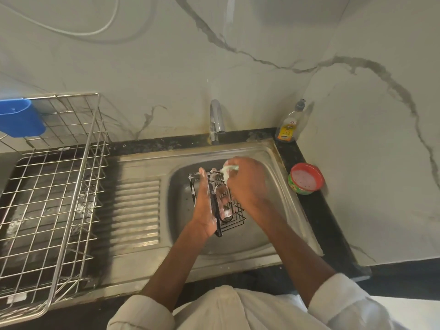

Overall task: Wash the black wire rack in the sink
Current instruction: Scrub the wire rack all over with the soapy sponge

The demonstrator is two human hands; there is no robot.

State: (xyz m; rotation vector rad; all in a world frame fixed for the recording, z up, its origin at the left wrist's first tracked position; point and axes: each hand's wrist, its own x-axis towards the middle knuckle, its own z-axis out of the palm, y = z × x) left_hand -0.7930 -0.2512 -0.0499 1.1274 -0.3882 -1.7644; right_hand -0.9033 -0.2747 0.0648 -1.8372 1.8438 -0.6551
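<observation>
Soapy left hand (205, 206) grips black wire rack (234, 214) (thin grid).

Both your forearms reach forward and down, bare below rolled-up pale sleeves (338, 303), and converge toward each other. Your left hand (206, 206) is turned on edge, thumb uppermost, fingers wrapped around the black wire rack (234, 216) and flecked with suds. Your right hand (247, 181) sits just beside it, knuckles up, fingers curled and pinching a soapy scrub pad (229, 170).
</observation>
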